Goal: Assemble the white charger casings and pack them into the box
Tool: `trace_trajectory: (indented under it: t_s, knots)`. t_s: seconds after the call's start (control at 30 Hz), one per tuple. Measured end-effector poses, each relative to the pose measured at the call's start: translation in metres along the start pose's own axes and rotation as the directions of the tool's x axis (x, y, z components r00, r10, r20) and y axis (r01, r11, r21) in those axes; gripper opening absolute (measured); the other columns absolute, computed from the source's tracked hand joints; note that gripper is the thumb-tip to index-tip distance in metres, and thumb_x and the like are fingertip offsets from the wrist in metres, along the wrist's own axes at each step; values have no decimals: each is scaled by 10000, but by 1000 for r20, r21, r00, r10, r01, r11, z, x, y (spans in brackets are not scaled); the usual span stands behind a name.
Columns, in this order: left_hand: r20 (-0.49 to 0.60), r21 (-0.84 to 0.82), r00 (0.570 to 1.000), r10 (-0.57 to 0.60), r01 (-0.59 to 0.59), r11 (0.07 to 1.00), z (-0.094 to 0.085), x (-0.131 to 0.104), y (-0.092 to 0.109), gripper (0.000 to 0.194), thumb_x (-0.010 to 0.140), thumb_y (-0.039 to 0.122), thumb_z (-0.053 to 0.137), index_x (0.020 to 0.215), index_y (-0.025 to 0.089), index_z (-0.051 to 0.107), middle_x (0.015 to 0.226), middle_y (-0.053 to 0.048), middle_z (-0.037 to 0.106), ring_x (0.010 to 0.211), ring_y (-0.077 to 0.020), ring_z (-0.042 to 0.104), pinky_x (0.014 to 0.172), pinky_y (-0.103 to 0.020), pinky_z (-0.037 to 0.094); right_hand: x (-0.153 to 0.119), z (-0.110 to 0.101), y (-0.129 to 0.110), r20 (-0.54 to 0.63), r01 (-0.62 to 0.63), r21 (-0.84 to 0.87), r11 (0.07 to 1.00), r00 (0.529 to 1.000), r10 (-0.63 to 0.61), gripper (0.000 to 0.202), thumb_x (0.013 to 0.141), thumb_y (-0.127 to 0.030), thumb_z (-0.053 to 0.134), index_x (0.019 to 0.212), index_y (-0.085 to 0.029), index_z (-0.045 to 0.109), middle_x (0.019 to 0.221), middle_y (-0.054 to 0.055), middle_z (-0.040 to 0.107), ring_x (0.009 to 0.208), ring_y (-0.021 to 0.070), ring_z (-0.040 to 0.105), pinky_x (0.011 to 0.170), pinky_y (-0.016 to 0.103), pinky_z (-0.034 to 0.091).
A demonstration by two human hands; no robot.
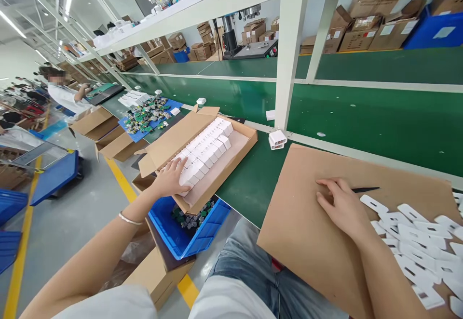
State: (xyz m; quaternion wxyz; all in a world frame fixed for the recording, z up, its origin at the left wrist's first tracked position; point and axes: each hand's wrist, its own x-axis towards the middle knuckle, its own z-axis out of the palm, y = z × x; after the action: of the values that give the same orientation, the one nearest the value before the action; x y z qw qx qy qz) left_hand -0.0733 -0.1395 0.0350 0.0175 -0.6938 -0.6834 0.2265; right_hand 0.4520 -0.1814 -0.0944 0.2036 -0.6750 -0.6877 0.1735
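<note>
My left hand (170, 178) reaches into an open cardboard box (231, 167). Its fingers are spread over the near end of rows of small white plastic cases (202, 152), touching them; whether one is pinched under the palm is hidden. My right hand (342, 208) rests on a flat cardboard sheet (292, 208), thumb and index finger apart with nothing visible between them. Just behind it a slim black pointed tool (365, 190) lies on the sheet, one end hidden by the hand. Flat white plastic covers (415, 242) with small slots lie heaped to the right, beside my wrist.
Two stacked white cases (277, 139) stand by a white shelf post (291, 54). Green circuit boards (146, 114) are piled on a blue sheet at the back left. A blue bin (208, 232) sits below the table edge. Another person (67, 92) works farther left.
</note>
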Motion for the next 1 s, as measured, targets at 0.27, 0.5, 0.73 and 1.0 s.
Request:
trace_trajectory:
  t_s: [0.27,0.5,0.73,1.0]
  knots:
    - [13,34,999,-49,48,998,-1,2,11,1048,788,466,688,1623,206,109,1666,-200,196,1509,-407,276,1084,-538,445,0,-2,2,12,-1,23,1000,1000,1,367,951,-426,451,1244,-248,583,1267,78,576,946,245,660,783,381,542]
    - [-133,36,990,-54,60,998,-2,9,22,1050,824,645,628,1624,166,144,1663,-216,216,1507,-439,275,1168,-600,317,0,-1,1,12,9,20,1000,1000,-9,371,948,-412,448,1243,-236,589,1277,87,572,982,267,658,825,406,546]
    - [-368,67,921,130,-113,991,6,29,44,798,949,539,514,1608,181,242,1642,-181,296,1489,-388,325,1169,-548,323,0,-2,-1,-1,-7,65,998,1000,7,355,948,-409,462,1240,-251,588,1275,75,571,1019,264,647,813,394,543]
    - [-457,109,878,145,-107,988,11,35,46,746,925,426,551,1595,217,301,1631,-214,293,1497,-429,299,1168,-595,287,2,-6,-8,4,3,95,995,1000,-3,334,954,-354,462,1242,-238,587,1247,75,577,1054,258,639,856,392,534]
